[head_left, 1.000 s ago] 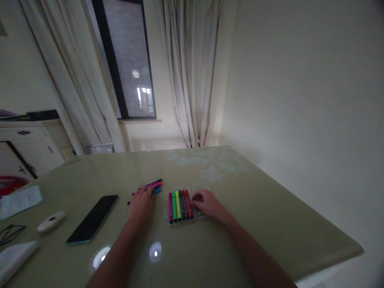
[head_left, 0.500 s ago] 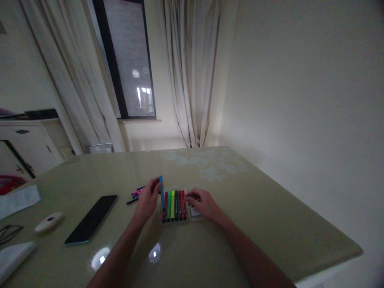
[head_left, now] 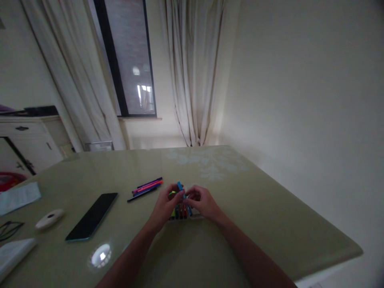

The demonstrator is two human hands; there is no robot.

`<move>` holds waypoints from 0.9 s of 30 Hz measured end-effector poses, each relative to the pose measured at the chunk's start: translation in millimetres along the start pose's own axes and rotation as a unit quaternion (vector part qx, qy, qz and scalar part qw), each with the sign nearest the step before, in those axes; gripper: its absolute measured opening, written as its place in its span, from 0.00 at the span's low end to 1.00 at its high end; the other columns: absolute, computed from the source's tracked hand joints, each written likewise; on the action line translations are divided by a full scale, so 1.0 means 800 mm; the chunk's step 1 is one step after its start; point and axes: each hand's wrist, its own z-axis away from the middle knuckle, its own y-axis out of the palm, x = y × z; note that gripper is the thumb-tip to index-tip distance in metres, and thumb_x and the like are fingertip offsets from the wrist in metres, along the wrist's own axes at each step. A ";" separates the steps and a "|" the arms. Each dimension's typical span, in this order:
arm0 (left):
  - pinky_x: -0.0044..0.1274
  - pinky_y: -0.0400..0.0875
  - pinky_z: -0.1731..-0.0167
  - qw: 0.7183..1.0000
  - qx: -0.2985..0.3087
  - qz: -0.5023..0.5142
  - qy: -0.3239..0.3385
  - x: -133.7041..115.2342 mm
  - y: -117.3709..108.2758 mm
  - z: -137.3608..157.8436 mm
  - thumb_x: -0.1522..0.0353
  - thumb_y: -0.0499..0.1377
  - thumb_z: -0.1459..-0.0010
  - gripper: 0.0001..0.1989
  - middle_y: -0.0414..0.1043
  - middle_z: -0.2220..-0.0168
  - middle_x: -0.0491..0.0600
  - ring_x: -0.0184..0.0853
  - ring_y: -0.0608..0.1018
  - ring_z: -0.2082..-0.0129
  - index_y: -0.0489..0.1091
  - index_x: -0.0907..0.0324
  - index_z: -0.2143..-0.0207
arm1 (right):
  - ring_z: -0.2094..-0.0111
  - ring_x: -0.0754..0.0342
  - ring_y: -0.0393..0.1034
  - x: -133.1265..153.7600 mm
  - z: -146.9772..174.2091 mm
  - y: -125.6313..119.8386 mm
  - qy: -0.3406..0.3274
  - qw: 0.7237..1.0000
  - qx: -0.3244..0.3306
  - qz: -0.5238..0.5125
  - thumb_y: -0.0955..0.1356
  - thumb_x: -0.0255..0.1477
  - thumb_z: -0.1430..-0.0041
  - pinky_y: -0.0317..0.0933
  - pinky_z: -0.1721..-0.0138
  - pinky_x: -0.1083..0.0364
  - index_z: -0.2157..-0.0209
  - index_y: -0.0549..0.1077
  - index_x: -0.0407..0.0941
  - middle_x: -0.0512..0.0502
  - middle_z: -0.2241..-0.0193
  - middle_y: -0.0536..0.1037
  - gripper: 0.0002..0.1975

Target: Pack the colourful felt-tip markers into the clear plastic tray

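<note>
A blue felt-tip marker [head_left: 180,186] stands tilted over the open clear plastic case [head_left: 196,216], its cap end up. My left hand [head_left: 168,202] pinches the marker from the left. From the other side, my right hand [head_left: 202,201] has its thumb and fingers closed at the marker's middle. Below the hands, several markers in green, yellow and red [head_left: 181,212] lie side by side in the case; my left hand hides part of the row. Left of the case lies a loose pile of purple, pink, orange and dark markers [head_left: 146,188].
A black phone [head_left: 92,216] lies flat to the left. Beyond it are a white computer mouse [head_left: 49,219], a dark cable [head_left: 10,229], a white box-like object [head_left: 13,256] and a pale paper [head_left: 20,198]. The table [head_left: 285,224] meets the wall along its right edge.
My left hand has carried the blue marker rightward across the row, from the case's left end to its right part. My right hand stays nearly in place and now meets the marker.
</note>
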 end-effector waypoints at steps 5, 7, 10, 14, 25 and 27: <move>0.34 0.80 0.56 1.000 0.005 0.016 -0.017 0.007 0.003 -0.001 0.52 0.65 0.43 0.26 0.79 0.55 0.53 0.43 0.82 0.56 0.74 0.59 0.49 | 0.70 0.53 0.76 0.000 -0.002 -0.001 -0.004 1.000 -0.005 -0.007 0.77 0.45 0.49 0.69 0.68 0.56 0.64 0.75 0.43 0.47 0.70 0.80 0.21; 0.35 0.80 0.56 1.000 0.008 -0.002 -0.013 0.012 0.002 -0.003 0.52 0.63 0.42 0.26 0.80 0.54 0.55 0.45 0.82 0.56 0.74 0.60 0.48 | 0.71 0.54 0.76 0.001 -0.003 -0.007 0.002 1.000 -0.014 -0.003 0.76 0.45 0.48 0.68 0.70 0.56 0.63 0.75 0.43 0.48 0.71 0.80 0.21; 0.37 0.78 0.53 0.995 -0.011 -0.097 0.032 0.021 -0.002 -0.006 0.55 0.59 0.38 0.22 0.80 0.52 0.57 0.46 0.81 0.53 0.75 0.60 0.49 | 0.74 0.55 0.74 0.002 -0.006 -0.020 0.021 0.998 -0.055 0.031 0.76 0.42 0.47 0.67 0.73 0.57 0.63 0.75 0.43 0.49 0.74 0.79 0.18; 0.38 0.72 0.45 0.942 0.014 -0.309 0.129 0.033 -0.004 -0.001 0.63 0.54 0.33 0.16 0.78 0.48 0.55 0.44 0.78 0.48 0.76 0.56 0.47 | 0.76 0.55 0.74 -0.006 -0.007 -0.030 0.075 0.985 -0.081 0.133 0.75 0.33 0.45 0.66 0.73 0.58 0.66 0.75 0.42 0.49 0.76 0.79 0.09; 0.36 0.67 0.39 0.868 0.121 -0.453 0.165 0.041 0.005 0.006 0.68 0.51 0.30 0.18 0.75 0.42 0.54 0.42 0.74 0.42 0.71 0.58 0.42 | 0.70 0.54 0.76 -0.016 -0.002 -0.014 0.021 0.957 -0.066 0.280 0.72 0.25 0.41 0.65 0.67 0.58 0.66 0.79 0.43 0.47 0.71 0.82 0.01; 0.36 0.67 0.39 0.868 0.121 -0.452 0.166 0.041 0.005 0.006 0.68 0.51 0.30 0.18 0.75 0.43 0.54 0.42 0.74 0.42 0.72 0.58 0.42 | 0.69 0.54 0.76 -0.017 -0.002 -0.015 0.016 0.956 -0.064 0.284 0.73 0.24 0.42 0.65 0.66 0.58 0.66 0.79 0.43 0.46 0.71 0.82 0.01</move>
